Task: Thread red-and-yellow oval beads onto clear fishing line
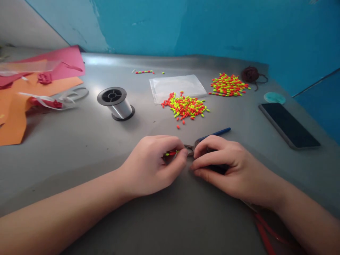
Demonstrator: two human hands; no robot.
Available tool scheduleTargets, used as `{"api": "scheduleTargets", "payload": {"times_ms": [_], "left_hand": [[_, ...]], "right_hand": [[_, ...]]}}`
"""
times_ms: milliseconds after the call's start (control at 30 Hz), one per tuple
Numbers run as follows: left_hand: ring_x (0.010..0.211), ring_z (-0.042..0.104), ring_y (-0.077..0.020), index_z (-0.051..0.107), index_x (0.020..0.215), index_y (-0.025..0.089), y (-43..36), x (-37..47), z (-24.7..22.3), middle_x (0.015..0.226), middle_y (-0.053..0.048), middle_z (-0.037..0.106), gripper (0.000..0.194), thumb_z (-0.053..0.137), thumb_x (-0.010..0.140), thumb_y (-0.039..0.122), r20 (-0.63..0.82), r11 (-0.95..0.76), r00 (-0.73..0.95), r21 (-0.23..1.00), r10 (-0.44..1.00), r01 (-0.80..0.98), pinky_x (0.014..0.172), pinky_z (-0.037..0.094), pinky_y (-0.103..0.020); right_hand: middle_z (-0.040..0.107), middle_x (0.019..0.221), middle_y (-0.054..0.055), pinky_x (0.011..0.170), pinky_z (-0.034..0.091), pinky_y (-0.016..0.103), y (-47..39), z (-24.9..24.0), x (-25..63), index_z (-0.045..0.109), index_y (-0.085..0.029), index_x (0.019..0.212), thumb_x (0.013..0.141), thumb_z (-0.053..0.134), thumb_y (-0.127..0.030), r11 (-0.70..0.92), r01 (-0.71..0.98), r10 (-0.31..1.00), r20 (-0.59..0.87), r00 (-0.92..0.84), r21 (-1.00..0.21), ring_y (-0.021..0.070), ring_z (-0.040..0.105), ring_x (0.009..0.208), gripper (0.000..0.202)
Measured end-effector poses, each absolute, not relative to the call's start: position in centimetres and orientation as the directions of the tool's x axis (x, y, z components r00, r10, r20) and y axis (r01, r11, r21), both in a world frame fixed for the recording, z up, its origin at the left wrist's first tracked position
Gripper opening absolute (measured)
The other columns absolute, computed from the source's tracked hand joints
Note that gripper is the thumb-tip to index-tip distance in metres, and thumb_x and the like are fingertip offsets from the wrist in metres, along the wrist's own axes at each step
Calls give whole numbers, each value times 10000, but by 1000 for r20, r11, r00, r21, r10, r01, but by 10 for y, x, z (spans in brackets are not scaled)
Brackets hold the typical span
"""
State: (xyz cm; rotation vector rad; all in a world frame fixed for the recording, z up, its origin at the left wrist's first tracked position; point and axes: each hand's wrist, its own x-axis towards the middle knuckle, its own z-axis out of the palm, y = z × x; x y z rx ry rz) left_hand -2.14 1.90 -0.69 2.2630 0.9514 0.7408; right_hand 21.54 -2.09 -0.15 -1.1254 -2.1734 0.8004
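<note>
My left hand (156, 164) is closed in a pinch on a short string of beads (171, 153), red and yellow-green, mostly hidden behind the fingers. Close by on the right, my right hand (225, 163) is wrapped round a pair of pliers with a blue handle (216, 133). The metal jaws of the pliers (190, 147) point left, right at my left fingertips, and look slightly apart. Their lower handle is largely covered by my right fingers. Just beyond both hands lies a loose pile of red and yellow-green beads (187, 106).
A spool of clear line (120, 108) stands at left. Behind the pile is a plastic bag (175, 85); a second bead pile (228, 85) and dark yarn (250, 74) lie right. A phone (290, 125) rests near the right edge. Orange paper (16, 120) covers the far left.
</note>
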Motion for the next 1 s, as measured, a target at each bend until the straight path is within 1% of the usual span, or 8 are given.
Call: {"api": "scheduleTargets", "payload": {"times_ms": [233,400,667,867,1000], "left_hand": [[581,513,-80,702,803,163,19,-22,-8,654,45,584,197,612,975,193,249,-580,608,687,754,438,557,390,-218],[594,506,-72,699,812,162,20,-21,-8,665,52,584,192,607,977,196,241,-589,624,680,743,437,570,387,-212],[609,507,-75,701,819,160,21,-21,-9,675,48,597,195,601,981,203,222,-597,648,670,728,441,585,390,-217],[605,501,-72,700,813,163,19,-21,-9,664,54,585,195,604,980,194,229,-597,643,671,731,440,585,387,-212],[599,496,-74,703,811,162,19,-21,-8,659,52,583,205,601,985,200,232,-600,644,670,729,437,582,385,-215]], "right_hand": [[727,966,51,804,551,347,-22,1,217,831,-248,933,930,715,-80,520,515,808,196,-556,-682,197,670,899,204],[711,989,56,831,540,363,-22,3,218,830,-233,957,936,691,-86,525,527,796,167,-581,-668,201,649,929,203],[699,1044,55,886,528,371,-23,6,219,825,-231,990,926,707,-116,507,546,794,114,-597,-667,203,637,981,177],[699,1062,61,900,511,381,-24,7,220,832,-221,1045,934,707,-153,504,538,787,104,-608,-675,211,629,994,181],[700,1063,61,896,503,363,-23,6,221,831,-217,1059,956,695,-146,502,537,788,102,-607,-678,204,630,1000,186]]}}
